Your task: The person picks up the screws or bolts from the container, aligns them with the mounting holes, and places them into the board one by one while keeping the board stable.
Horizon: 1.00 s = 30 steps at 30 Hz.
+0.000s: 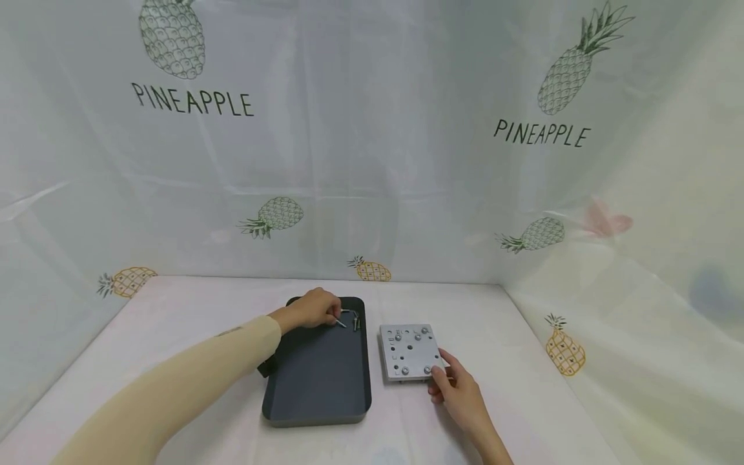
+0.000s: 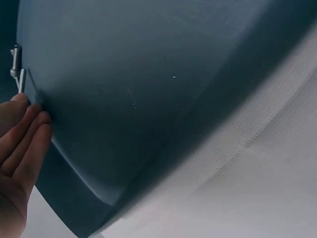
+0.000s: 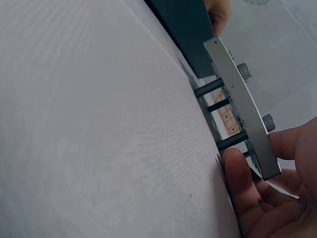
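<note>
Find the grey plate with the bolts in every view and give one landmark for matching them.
Head: the plate lies right of centre on the table, beside the dark tray, with the right hand at its near right corner.
Left wrist: not in it; only the tray and the left hand show.
Right wrist: the plate stands edge-on at right, raised on its bolts.
Shared landmark: the tray, top centre in the right wrist view.
</note>
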Each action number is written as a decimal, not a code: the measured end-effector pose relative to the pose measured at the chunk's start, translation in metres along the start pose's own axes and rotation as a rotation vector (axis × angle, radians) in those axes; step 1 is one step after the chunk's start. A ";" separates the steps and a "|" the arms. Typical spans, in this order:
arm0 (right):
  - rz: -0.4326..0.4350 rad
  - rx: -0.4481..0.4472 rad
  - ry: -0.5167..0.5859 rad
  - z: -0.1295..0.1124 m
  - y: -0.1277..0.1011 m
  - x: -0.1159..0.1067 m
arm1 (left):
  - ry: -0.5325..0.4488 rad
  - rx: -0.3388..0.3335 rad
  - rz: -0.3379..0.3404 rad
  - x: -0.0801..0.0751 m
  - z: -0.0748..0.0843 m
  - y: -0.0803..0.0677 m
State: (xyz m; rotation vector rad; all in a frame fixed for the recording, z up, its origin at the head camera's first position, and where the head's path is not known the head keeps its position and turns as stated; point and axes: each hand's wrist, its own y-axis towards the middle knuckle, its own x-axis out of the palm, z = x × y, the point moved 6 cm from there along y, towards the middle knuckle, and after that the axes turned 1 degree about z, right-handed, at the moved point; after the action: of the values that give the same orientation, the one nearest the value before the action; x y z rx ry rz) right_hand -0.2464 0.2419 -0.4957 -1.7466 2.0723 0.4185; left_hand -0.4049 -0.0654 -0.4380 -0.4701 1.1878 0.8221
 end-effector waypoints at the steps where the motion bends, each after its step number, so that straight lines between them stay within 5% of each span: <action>1: 0.000 -0.003 -0.001 0.000 0.000 0.000 | -0.005 -0.001 0.004 -0.001 -0.001 -0.001; 13: 0.001 -0.004 -0.024 -0.002 -0.001 0.000 | -0.119 0.070 0.112 -0.026 0.007 -0.007; 30: 0.014 -0.012 -0.013 0.000 -0.001 0.000 | -0.305 0.050 0.159 -0.041 0.053 0.013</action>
State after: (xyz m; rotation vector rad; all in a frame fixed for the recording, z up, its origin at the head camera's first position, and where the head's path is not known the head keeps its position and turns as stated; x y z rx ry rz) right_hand -0.2460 0.2415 -0.4961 -1.7325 2.0779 0.4464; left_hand -0.3878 -0.0320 -0.3804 -0.2007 0.9680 0.9609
